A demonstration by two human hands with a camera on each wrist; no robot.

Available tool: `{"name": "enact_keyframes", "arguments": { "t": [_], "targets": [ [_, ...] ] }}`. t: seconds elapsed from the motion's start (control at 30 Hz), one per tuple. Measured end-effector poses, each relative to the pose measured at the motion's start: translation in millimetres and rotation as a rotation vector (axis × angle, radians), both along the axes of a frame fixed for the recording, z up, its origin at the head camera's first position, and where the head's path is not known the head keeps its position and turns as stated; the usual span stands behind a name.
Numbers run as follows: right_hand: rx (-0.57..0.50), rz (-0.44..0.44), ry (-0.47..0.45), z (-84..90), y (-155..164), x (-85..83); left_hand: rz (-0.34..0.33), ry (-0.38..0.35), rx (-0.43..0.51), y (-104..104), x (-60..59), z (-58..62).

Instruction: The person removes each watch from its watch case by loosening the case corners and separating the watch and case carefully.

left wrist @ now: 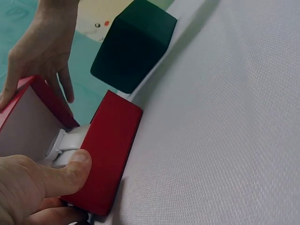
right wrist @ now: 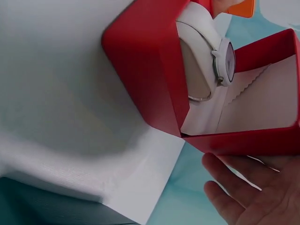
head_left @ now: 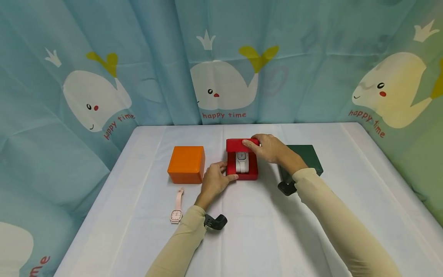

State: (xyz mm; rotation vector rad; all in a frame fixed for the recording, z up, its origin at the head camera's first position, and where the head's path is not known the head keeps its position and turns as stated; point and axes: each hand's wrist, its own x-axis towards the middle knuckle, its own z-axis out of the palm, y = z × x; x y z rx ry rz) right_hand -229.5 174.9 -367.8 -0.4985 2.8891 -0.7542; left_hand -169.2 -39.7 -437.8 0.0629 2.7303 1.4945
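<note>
Centre of white-clothed table (head_left: 242, 231): square red hinged watch box (head_left: 243, 169), open, white wristwatch (head_left: 242, 161) upright on its cushion. Left hand (head_left: 214, 181) pinching near-left corner, likely to steady the base. Right hand (head_left: 270, 148) curled over raised lid (head_left: 242, 144), holding it. Orange box (head_left: 187, 164) left, dark green box (head_left: 306, 158) right, pink watch (head_left: 177, 206) near-left. Backdrop print: "happy time". Dial brand unreadable.

A table covered with a white cloth (head_left: 242, 231) fills the lower middle of the head view. On it, left to right, stand a closed orange square box (head_left: 186, 164), an open red box (head_left: 243, 161) at centre and a dark green box (head_left: 306, 158). A pale pink wristwatch (head_left: 177, 207) lies flat at lower left of the orange box.
</note>
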Motion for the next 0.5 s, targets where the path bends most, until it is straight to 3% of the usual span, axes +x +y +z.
{"name": "enact_keyframes", "arguments": {
  "t": [0.3, 0.5],
  "targets": [
    [-0.058, -0.074, -0.04, 6.4, -3.1, -20.3, 0.007, 0.034, -0.025, -3.2, -3.1, 4.4],
    [-0.113, -0.15, -0.122, 3.6, -1.3, -23.9, -0.015, 0.067, -0.044, -0.3, 4.1, -0.6]
  ]
}}
